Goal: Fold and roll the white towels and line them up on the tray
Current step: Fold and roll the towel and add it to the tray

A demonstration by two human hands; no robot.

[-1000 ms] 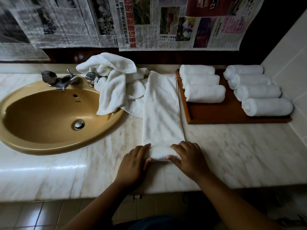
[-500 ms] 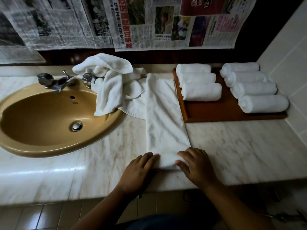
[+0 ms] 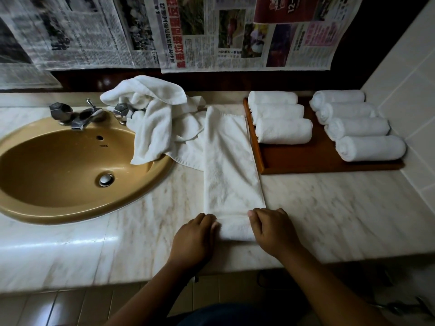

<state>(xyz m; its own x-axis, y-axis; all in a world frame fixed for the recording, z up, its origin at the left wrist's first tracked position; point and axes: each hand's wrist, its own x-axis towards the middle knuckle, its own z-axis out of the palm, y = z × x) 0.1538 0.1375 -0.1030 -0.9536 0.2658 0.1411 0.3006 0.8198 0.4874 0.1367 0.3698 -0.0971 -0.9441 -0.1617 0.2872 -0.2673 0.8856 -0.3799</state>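
A white towel (image 3: 229, 165) folded into a long strip lies on the marble counter, reaching from the back wall toward me. Its near end is turned over into a short roll (image 3: 235, 228). My left hand (image 3: 194, 238) grips the roll's left end and my right hand (image 3: 273, 231) grips its right end, fingers curled over it. A brown wooden tray (image 3: 306, 158) at the right holds several rolled white towels in two rows, such as one at the front left (image 3: 283, 131) and one at the front right (image 3: 370, 148).
A heap of loose white towels (image 3: 155, 114) hangs over the rim of the tan sink (image 3: 58, 170) beside the tap (image 3: 82, 116). Newspaper sheets (image 3: 247, 31) hang on the back wall. A tiled wall (image 3: 412, 90) closes the right side.
The near end of the strip has been turned over into a thicker roll under both hands, which have curled round its ends. The camera has shifted slightly.
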